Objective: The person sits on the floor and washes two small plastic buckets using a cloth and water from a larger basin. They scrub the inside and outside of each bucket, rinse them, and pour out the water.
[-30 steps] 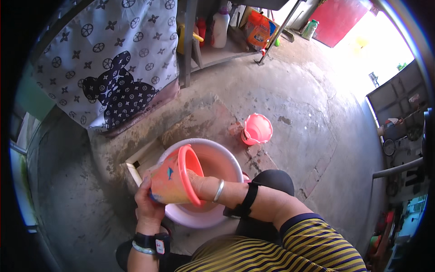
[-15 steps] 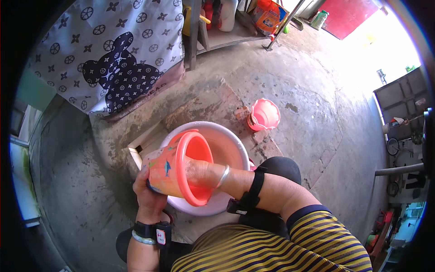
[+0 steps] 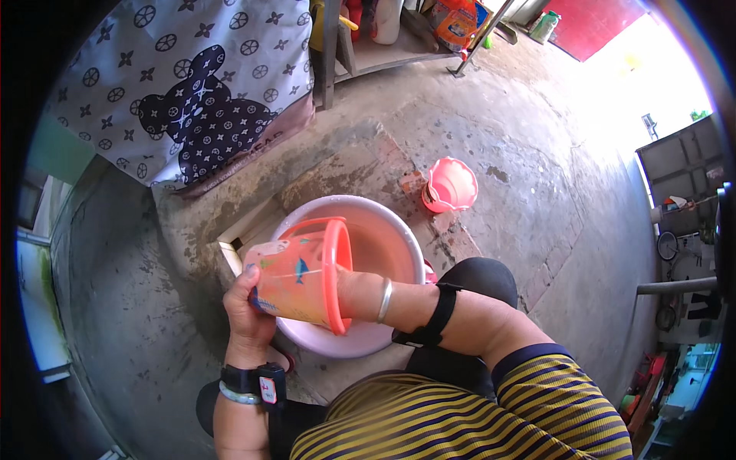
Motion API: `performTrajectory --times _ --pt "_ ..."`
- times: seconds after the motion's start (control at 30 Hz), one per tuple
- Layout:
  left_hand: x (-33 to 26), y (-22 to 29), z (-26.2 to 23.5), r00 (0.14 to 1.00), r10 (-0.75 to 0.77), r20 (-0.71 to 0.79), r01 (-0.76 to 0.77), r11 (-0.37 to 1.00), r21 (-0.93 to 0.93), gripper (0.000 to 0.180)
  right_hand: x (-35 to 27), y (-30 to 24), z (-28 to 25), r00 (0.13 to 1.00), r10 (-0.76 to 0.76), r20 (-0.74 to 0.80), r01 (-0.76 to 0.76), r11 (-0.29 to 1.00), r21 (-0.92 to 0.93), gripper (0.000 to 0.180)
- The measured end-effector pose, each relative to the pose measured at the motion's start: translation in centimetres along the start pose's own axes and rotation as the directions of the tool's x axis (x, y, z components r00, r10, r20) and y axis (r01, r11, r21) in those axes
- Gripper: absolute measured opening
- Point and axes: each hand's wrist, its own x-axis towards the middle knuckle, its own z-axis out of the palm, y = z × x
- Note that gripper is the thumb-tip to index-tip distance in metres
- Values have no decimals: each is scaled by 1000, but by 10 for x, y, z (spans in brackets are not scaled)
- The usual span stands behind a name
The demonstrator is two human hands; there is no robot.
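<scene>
Left hand [image 3: 249, 310] is gripping the orange bucket [image 3: 295, 280] mid-frame over the pink basin [image 3: 399, 238], right hand's buried inside it, can't tell its grip.

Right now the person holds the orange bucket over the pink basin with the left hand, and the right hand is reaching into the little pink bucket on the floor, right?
Not quite. In the head view the right hand is inside the orange bucket, not the little pink bucket, which stands apart on the floor. The left hand does hold the orange bucket over the pink basin.
</scene>
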Motion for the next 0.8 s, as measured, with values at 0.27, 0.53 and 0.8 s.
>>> performTrajectory --times 0.27,0.53,0.8 --pt "-3 8 1 996 87 34 -83 993 -84 61 -15 11 -11 973 114 202 -212 791 574 38" --pt "1 -6 -12 999 26 31 -20 981 -195 60 -9 4 16 999 -42 4 39 954 298 52" --pt "-1 -1 11 996 82 27 -81 996 -41 55 -17 7 1 929 192 315 -211 977 26 51"
